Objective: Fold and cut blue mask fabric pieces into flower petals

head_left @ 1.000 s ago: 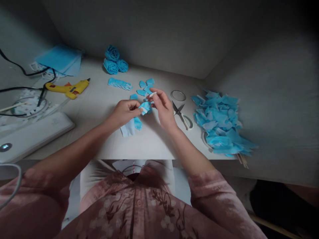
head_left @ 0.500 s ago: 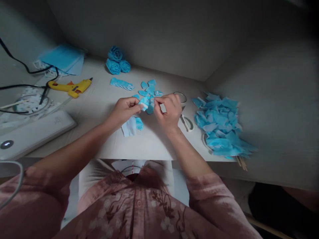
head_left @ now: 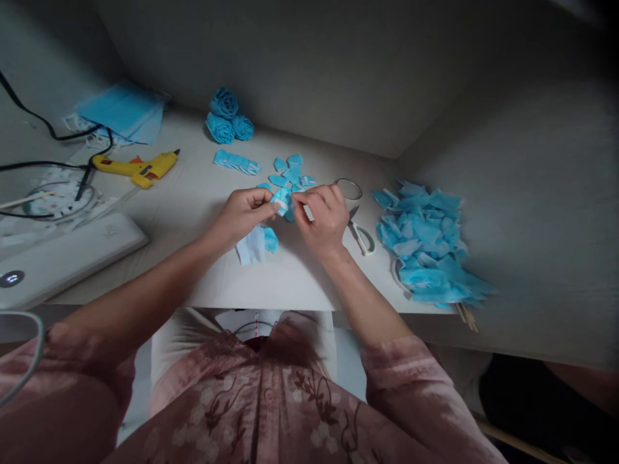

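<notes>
My left hand (head_left: 246, 211) pinches a small blue and white fabric piece (head_left: 281, 200) between thumb and fingers. My right hand (head_left: 323, 218) is closed in a pinch at the right edge of that piece; what its fingertips hold is too small to make out. Several cut blue pieces (head_left: 291, 174) lie on the table just beyond my hands. A white cloth piece (head_left: 251, 247) with a blue scrap (head_left: 270, 240) rests below my left hand. Scissors (head_left: 360, 237) lie right of my right hand, near a grey ring (head_left: 349, 189).
Blue fabric roses (head_left: 223, 122) and a pleated strip (head_left: 236, 162) sit farther back. At left are a yellow glue gun (head_left: 140, 169), blue sheets (head_left: 120, 109), cables and a white power bank (head_left: 72, 258). A heap of blue petals (head_left: 425, 235) stands at right.
My right hand has moved slightly left, bringing its fingertips closer to the piece in my left hand. More of the scissors and the ring shows.
</notes>
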{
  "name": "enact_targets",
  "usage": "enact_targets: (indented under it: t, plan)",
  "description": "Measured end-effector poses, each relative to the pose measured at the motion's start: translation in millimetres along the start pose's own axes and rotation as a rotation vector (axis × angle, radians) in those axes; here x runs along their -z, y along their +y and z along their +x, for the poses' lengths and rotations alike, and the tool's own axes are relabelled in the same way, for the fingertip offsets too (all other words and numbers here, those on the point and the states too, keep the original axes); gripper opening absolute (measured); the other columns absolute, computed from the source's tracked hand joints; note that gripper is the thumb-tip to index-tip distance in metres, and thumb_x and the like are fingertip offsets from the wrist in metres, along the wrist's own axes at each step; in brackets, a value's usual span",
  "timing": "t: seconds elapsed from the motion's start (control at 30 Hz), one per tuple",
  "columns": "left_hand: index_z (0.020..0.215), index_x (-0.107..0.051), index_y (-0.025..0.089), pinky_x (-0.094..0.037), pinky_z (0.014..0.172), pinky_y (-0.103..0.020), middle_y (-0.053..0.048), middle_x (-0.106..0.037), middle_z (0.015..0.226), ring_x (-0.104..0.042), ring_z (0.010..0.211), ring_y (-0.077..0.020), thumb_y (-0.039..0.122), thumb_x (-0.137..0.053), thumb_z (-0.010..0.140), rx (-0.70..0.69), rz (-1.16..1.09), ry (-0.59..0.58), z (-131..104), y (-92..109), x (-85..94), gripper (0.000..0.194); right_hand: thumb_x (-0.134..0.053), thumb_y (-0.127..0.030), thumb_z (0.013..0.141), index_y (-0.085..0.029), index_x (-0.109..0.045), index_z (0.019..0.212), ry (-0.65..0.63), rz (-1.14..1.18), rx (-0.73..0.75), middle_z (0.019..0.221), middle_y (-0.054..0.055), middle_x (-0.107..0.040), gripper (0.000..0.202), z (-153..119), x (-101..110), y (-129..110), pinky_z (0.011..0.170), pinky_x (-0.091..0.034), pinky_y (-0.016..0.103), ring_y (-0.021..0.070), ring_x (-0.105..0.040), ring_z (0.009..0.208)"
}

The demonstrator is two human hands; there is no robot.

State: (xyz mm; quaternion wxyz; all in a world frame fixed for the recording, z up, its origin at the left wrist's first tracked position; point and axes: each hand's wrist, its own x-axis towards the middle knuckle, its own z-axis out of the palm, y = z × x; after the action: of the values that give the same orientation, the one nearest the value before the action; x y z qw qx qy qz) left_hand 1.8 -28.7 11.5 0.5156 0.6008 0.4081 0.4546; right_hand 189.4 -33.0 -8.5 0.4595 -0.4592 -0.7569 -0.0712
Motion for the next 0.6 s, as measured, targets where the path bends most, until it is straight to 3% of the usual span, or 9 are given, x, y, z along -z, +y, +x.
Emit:
enact_targets:
  t: [0.33, 0.6]
  plan:
    - [0.072, -0.06, 0.018, -0.041, 0.061, -0.023, 0.001, -0.059, 0.069, -0.051, 0.064, -0.01, 0.043, -0.074, 0.073, -0.02, 0.021, -0.05, 0.7, -0.9, -0.1, 0.028, -0.053, -0.035, 0.108, -0.024, -0.078, 0.095, 0.04, -0.055, 0.134, 0.088, 0.006, -0.073, 0.03, -0.8, 0.2, 1.1, 0.08, -0.043, 0.04, 0.0225, -0.063, 0.088]
    - [0.072, -0.058, 0.019, -0.045, 0.065, -0.024, 0.0, -0.061, 0.07, -0.055, 0.068, -0.0125, 0.045, -0.07, 0.079, 0.0, 0.053, -0.067, -1.2, 1.6, -0.7, 0.03, -0.051, -0.036, 0.109, -0.025, -0.079, 0.096, -0.015, -0.06, 0.1, 0.089, 0.006, -0.072, 0.033, -0.2, 0.4, 0.8, 0.082, -0.042, 0.041, 0.0231, -0.061, 0.09]
